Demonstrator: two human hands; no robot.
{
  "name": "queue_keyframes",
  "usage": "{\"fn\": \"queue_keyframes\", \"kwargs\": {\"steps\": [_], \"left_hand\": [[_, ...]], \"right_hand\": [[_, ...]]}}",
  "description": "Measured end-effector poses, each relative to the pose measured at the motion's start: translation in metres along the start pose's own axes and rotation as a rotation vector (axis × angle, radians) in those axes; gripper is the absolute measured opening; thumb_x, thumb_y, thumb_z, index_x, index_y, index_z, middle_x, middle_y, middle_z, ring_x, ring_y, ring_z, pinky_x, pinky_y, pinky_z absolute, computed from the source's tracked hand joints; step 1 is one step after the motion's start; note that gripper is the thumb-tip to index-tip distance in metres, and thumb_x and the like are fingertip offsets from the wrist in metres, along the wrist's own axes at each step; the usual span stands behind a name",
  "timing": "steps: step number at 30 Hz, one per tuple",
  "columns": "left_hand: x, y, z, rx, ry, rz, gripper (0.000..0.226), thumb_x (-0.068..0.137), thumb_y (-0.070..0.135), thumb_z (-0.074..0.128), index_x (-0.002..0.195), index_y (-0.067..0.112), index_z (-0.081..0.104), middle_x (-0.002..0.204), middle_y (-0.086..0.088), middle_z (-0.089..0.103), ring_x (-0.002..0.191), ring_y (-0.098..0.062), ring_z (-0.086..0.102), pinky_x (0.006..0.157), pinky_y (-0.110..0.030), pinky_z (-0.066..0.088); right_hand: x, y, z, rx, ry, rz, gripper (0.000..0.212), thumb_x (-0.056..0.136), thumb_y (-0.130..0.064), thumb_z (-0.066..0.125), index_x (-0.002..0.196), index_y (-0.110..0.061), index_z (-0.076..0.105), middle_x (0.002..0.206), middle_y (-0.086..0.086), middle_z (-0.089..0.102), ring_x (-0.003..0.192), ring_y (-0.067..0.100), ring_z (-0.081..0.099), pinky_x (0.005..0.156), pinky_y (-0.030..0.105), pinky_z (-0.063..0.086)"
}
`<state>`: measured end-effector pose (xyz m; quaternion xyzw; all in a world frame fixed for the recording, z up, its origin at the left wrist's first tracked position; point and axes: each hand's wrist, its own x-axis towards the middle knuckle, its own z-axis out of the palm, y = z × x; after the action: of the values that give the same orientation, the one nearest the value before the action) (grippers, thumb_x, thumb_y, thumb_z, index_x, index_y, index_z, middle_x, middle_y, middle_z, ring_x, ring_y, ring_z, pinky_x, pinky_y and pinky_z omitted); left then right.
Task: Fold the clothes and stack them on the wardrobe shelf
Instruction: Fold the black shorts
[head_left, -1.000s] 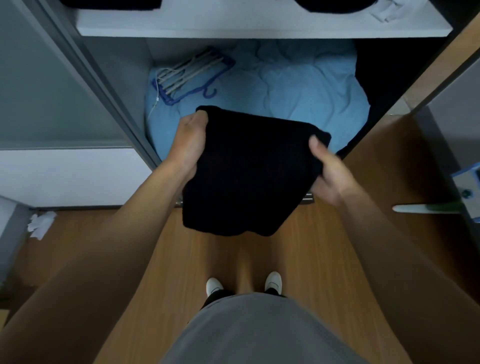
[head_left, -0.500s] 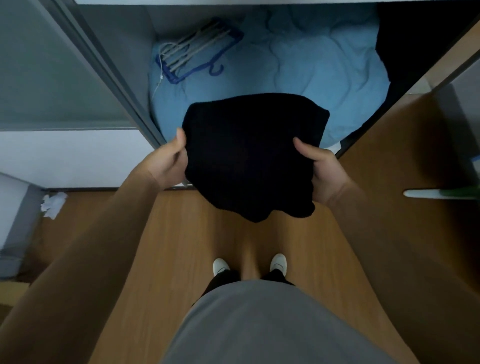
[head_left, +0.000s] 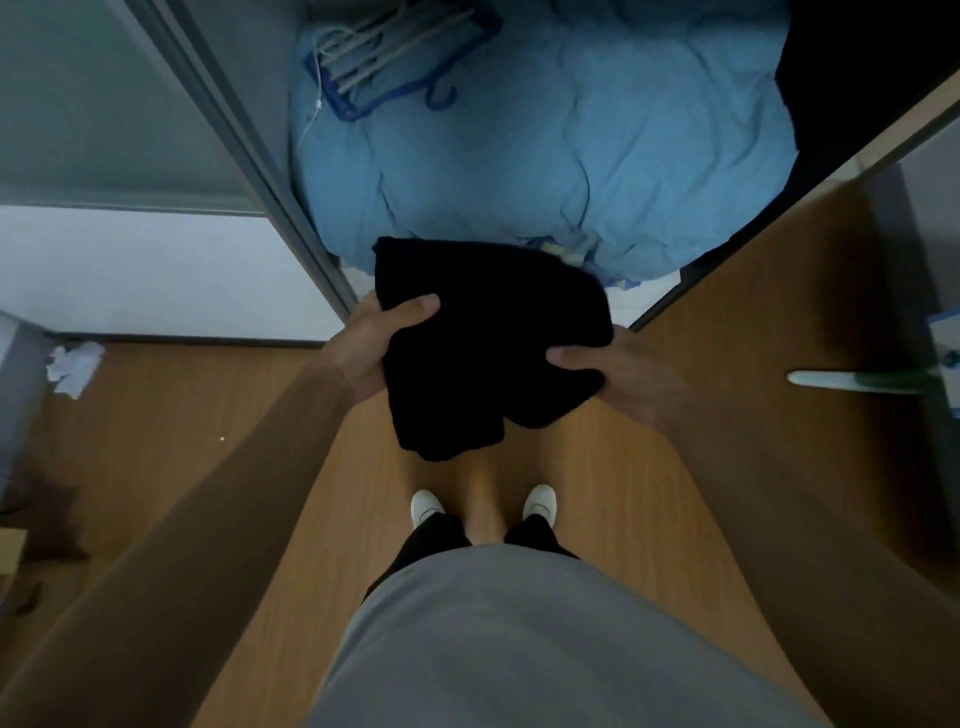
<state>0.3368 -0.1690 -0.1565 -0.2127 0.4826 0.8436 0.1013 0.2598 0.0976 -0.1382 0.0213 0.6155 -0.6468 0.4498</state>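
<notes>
A folded black garment (head_left: 483, 338) hangs in the air in front of the open wardrobe, above the wooden floor. My left hand (head_left: 374, 343) grips its left edge, thumb on top of the cloth. My right hand (head_left: 618, 374) grips its right edge, thumb lying across the fabric. The fingers of both hands are hidden under the garment. No wardrobe shelf shows in the head view now.
A light blue duvet (head_left: 571, 145) fills the wardrobe bottom, with blue and white hangers (head_left: 395, 57) lying on it. The sliding door frame (head_left: 249, 145) runs at the left, a wooden panel (head_left: 779, 270) at the right. Crumpled white paper (head_left: 72, 364) lies on the floor.
The garment came down and toward my body, away from the shelf level. The view tilted down, so the white shelf left the frame. Both hands kept hold of the cloth.
</notes>
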Motion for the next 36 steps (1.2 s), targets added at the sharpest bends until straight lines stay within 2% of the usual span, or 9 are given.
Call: {"fn": "queue_keyframes", "kwargs": {"steps": [4,8,13,17,22,26,29,33,36], "left_hand": [[-0.002,0.024,-0.03,0.201,-0.053,-0.013,0.033,0.083,-0.002,0.068,0.112,0.014,0.067,0.099,-0.002,0.076,0.093,-0.017,0.073,0.075,-0.025,0.058],[-0.005,0.051,-0.054,0.529,-0.116,-0.023,0.026,0.078,-0.015,0.061,0.08,0.011,0.066,0.072,0.006,0.067,0.07,-0.007,0.066,0.065,-0.022,0.054],[0.006,0.071,-0.05,0.822,0.184,0.26,0.029,0.086,-0.007,0.068,0.082,0.021,0.064,0.075,0.013,0.064,0.063,0.018,0.059,0.058,0.0,0.042],[0.009,0.096,-0.054,0.865,0.236,0.391,0.019,0.094,0.0,0.061,0.099,0.018,0.064,0.085,0.016,0.063,0.071,0.015,0.06,0.061,-0.002,0.045],[0.013,0.129,-0.061,0.32,0.099,0.299,0.035,0.099,0.0,0.049,0.124,0.022,0.061,0.127,-0.001,0.066,0.113,-0.016,0.065,0.081,-0.041,0.06],[0.019,0.154,-0.056,0.056,0.071,0.375,0.033,0.087,-0.003,0.052,0.111,0.016,0.065,0.11,-0.003,0.074,0.111,-0.025,0.066,0.08,-0.044,0.06],[0.024,0.175,-0.056,-0.007,0.01,0.457,0.026,0.081,0.003,0.054,0.097,0.01,0.073,0.098,-0.006,0.076,0.103,-0.024,0.07,0.078,-0.042,0.059],[0.03,0.211,-0.06,0.027,-0.08,0.526,0.023,0.087,0.033,0.067,0.098,0.017,0.079,0.109,-0.005,0.075,0.111,-0.022,0.068,0.085,-0.041,0.058],[0.038,0.237,-0.055,0.086,0.051,0.546,0.049,0.076,0.042,0.08,0.109,0.007,0.07,0.108,-0.007,0.076,0.107,-0.022,0.07,0.082,-0.036,0.059]], "right_hand": [[0.011,-0.004,0.01,-0.179,0.156,-0.061,0.03,0.084,0.002,0.072,0.112,-0.01,0.07,0.104,0.003,0.076,0.101,0.016,0.07,0.09,0.027,0.054],[0.014,-0.025,0.018,-0.543,0.233,-0.175,0.011,0.087,-0.005,0.073,0.084,-0.015,0.071,0.079,-0.003,0.073,0.075,0.007,0.069,0.067,0.02,0.052],[0.022,-0.046,0.043,-0.723,0.321,-0.354,0.045,0.095,-0.007,0.064,0.055,-0.017,0.044,0.057,0.0,0.049,0.056,0.013,0.048,0.058,0.032,0.038],[0.032,-0.065,0.061,-0.532,0.346,-0.304,0.02,0.098,-0.018,0.061,0.079,-0.016,0.061,0.073,-0.006,0.065,0.055,0.007,0.066,0.051,0.02,0.053],[0.044,-0.089,0.08,-0.018,0.276,-0.301,0.016,0.098,-0.013,0.059,0.114,-0.015,0.065,0.118,0.003,0.07,0.114,0.021,0.065,0.091,0.043,0.057],[0.052,-0.112,0.101,0.47,0.186,-0.363,0.034,0.096,0.001,0.047,0.128,0.006,0.053,0.13,0.022,0.061,0.118,0.035,0.061,0.107,0.047,0.046],[0.055,-0.134,0.113,0.699,0.079,-0.471,0.032,0.089,-0.007,0.041,0.118,0.0,0.051,0.126,0.024,0.057,0.12,0.042,0.058,0.109,0.046,0.044],[0.063,-0.172,0.12,0.658,0.066,-0.537,0.053,0.098,-0.04,0.051,0.13,0.003,0.054,0.135,0.022,0.059,0.127,0.035,0.057,0.107,0.042,0.047],[0.074,-0.202,0.128,0.448,0.255,-0.567,0.04,0.094,-0.024,0.065,0.121,0.005,0.064,0.118,0.018,0.07,0.108,0.027,0.069,0.094,0.034,0.056]]}}
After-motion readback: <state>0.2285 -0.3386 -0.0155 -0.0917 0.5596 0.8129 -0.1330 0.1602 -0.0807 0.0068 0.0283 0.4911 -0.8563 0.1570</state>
